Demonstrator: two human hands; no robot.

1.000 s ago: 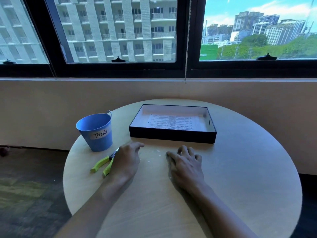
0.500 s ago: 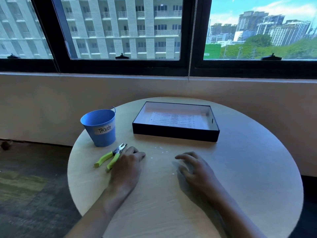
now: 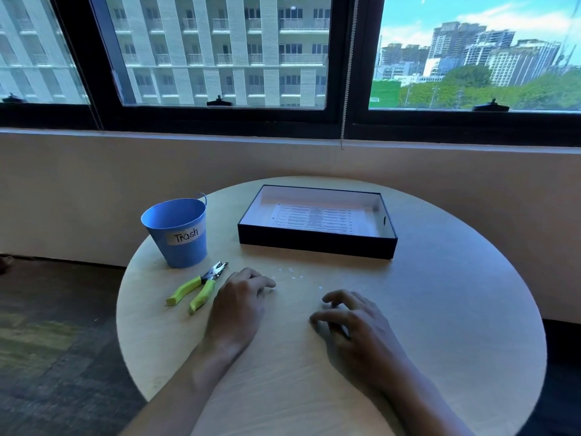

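Note:
My left hand (image 3: 239,300) rests palm down on the round wooden table (image 3: 440,309), fingers loosely bent, holding nothing. Just left of it lies a hole punch with green handles (image 3: 198,286). My right hand (image 3: 352,325) hovers low over the table with fingers spread and curved, fingertips near the surface, holding nothing. Several tiny white paper dots (image 3: 290,273) lie scattered on the wood between and beyond my hands. A black tray (image 3: 317,243) with a printed sheet (image 3: 314,218) inside stands further back.
A blue bucket labelled "Trash" (image 3: 177,232) stands at the table's left, behind the hole punch. A wall and black-framed windows run behind the table. Dark carpet lies to the left, below the table edge.
My right hand has lifted from lying flat and drawn back toward me, fingers now arched. My left hand slid back slightly, uncovering the hole punch's jaws. The view shifted a little.

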